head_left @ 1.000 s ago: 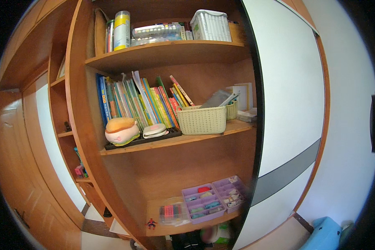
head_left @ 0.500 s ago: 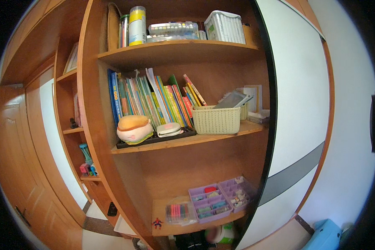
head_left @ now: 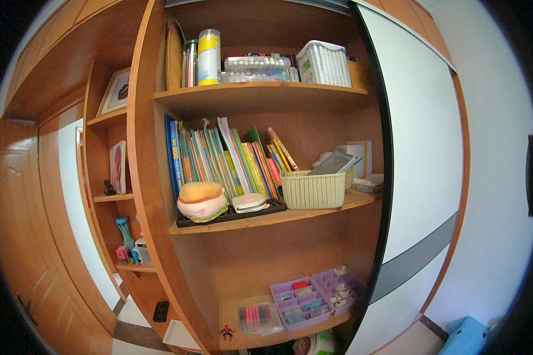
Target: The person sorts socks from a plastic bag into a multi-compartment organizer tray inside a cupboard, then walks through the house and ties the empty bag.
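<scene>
Neither my left hand nor my right hand shows. Before me stands a wooden bookcase (head_left: 266, 93). Its middle shelf holds a row of thin books (head_left: 207, 155), a burger-shaped plush (head_left: 201, 202), a small white pouch (head_left: 250, 203) and a pale green woven basket (head_left: 313, 190) with a grey flat thing (head_left: 333, 163) leaning out. On the lower shelf are a small red-and-blue figure (head_left: 226, 332), a clear pack of coloured pens (head_left: 256, 318) and two purple divided trays (head_left: 302, 302) (head_left: 338, 290) of small items.
The top shelf bears a tall yellow-and-white canister (head_left: 209, 57), marker cases (head_left: 258, 63) and a white lidded bin (head_left: 324, 64). A white sliding door (head_left: 423, 136) with a black edge stands at the right. Side shelves (head_left: 109, 198) and a wooden door (head_left: 38, 231) are left. A light blue object (head_left: 465, 335) sits lower right.
The view has tilted up and turned slightly left, so the shelves sit lower in the picture. A blurred pinkish patch at the bottom is gone. No object on the shelves has visibly moved.
</scene>
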Available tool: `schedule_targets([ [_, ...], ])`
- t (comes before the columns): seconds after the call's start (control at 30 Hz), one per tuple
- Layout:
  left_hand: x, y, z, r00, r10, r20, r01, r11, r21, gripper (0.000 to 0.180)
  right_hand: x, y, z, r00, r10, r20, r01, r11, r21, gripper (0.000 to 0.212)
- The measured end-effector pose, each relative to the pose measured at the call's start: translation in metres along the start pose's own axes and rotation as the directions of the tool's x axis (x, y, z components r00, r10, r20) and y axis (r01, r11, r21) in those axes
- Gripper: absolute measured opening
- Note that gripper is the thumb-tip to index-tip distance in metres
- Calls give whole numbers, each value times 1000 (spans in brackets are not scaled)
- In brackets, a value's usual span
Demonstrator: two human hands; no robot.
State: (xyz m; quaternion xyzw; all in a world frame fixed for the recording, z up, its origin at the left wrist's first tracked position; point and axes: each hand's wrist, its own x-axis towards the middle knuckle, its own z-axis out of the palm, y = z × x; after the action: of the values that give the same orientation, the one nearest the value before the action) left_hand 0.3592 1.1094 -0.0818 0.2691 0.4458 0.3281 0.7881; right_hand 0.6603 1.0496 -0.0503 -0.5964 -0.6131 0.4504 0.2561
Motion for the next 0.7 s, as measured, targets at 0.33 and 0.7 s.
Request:
schedule_targets([
  [0.33, -28, 19, 20, 996, -24, -90, 25, 1000, 11, 24, -16, -26, -5, 995, 93, -32, -93, 996, 1, 40],
  [0.7, -45, 24, 28, 993, -28, 115, 45, 989, -143, 24, -16, -11, -1, 987, -106, -118, 127, 974, 186, 30],
])
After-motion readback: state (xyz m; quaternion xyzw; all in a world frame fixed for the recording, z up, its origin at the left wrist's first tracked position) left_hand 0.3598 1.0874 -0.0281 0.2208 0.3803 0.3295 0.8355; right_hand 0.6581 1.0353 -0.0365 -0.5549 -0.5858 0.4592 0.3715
